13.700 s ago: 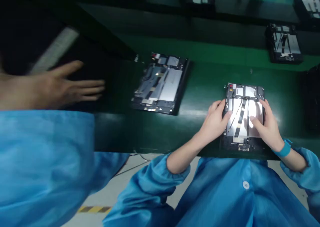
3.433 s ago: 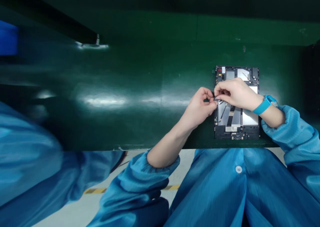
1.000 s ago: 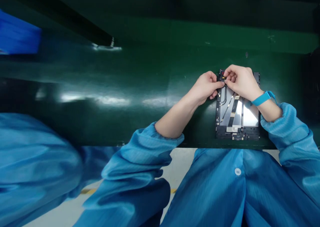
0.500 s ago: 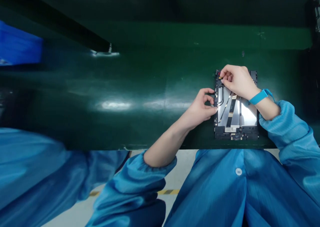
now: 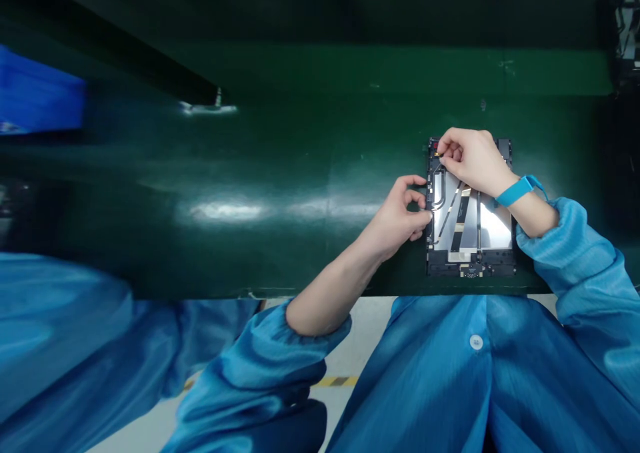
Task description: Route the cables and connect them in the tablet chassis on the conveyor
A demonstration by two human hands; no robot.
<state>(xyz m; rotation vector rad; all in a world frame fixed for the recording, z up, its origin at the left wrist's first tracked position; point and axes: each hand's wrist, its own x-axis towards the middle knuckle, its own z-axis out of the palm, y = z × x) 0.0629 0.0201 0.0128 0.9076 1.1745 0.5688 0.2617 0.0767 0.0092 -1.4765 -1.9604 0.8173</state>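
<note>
An opened tablet chassis, with silver shielding, black flex strips and a thin cable, lies on the green conveyor belt at my front right. My right hand, blue band at the wrist, has its fingers curled and pinched at the chassis's top left corner. What they pinch is too small to make out. Against the left edge of the chassis, my left hand is curled with thumb and fingertips touching the frame beside the cable.
A co-worker's blue sleeve fills the lower left. A blue bin sits at the far left. Another chassis shows at the top right edge. A dark rail crosses the belt diagonally.
Since a second ago my left hand has slid from the top corner down the chassis's left edge. My right hand stays pinched at the top left corner.
</note>
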